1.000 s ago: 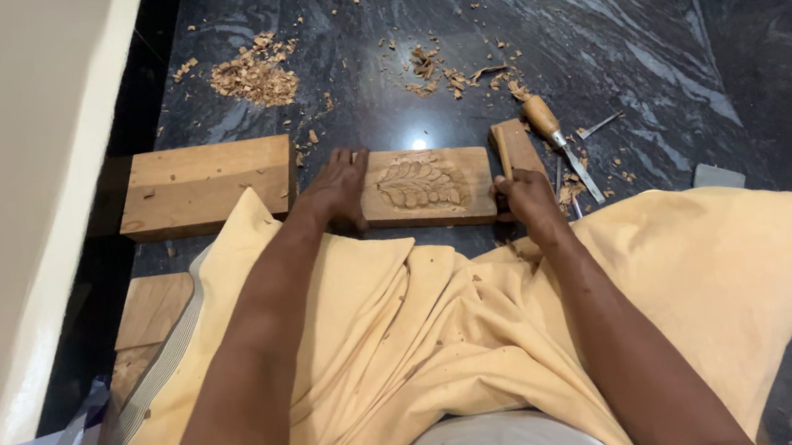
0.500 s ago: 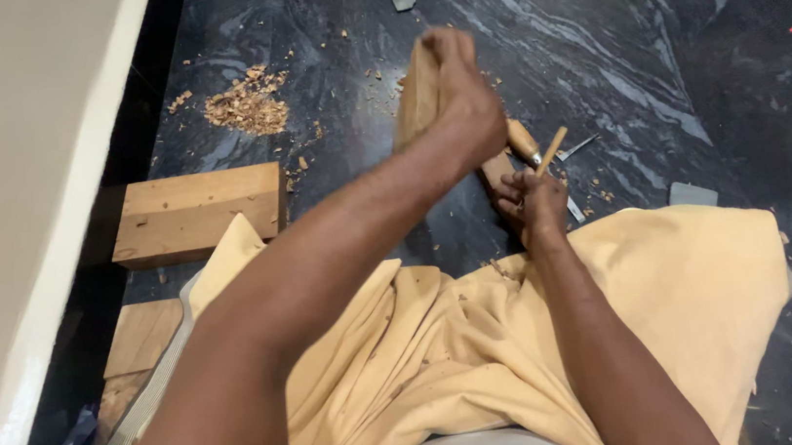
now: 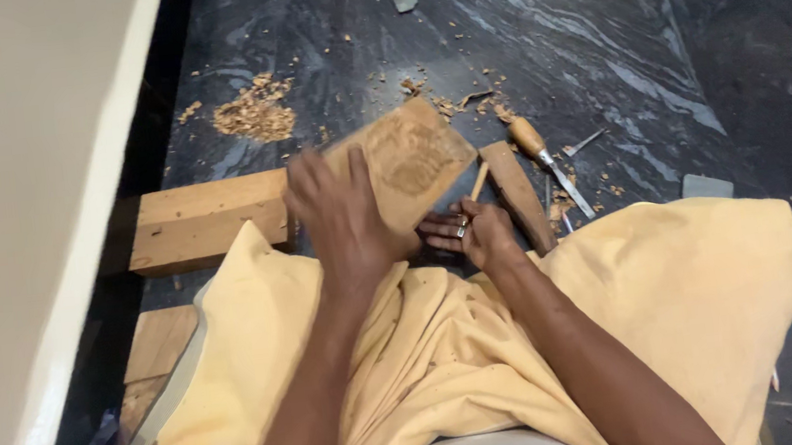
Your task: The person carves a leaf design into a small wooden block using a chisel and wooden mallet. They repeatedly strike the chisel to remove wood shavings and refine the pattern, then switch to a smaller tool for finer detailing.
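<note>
Carving on the tilted wooden panel (image 3: 409, 157) is too blurred to read. Left hand (image 3: 341, 213) grips its lower edge, hiding it; right hand (image 3: 470, 229) rests open on the floor (image 3: 592, 35). Two plain wood blocks (image 3: 205, 221) lie at the floor's left edge, one cut off by yellow cloth (image 3: 658, 293).

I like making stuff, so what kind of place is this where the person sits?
Probably a wood carver's floor workspace. The left hand holds a carved wooden panel tilted up, a wooden-handled chisel lies beside it, and wood shavings are scattered over the dark stone floor.

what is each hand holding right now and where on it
The left hand grips the carved wooden block by its near left end, tilting it up. The right hand lies under the block's near edge; a grip cannot be told.
</note>
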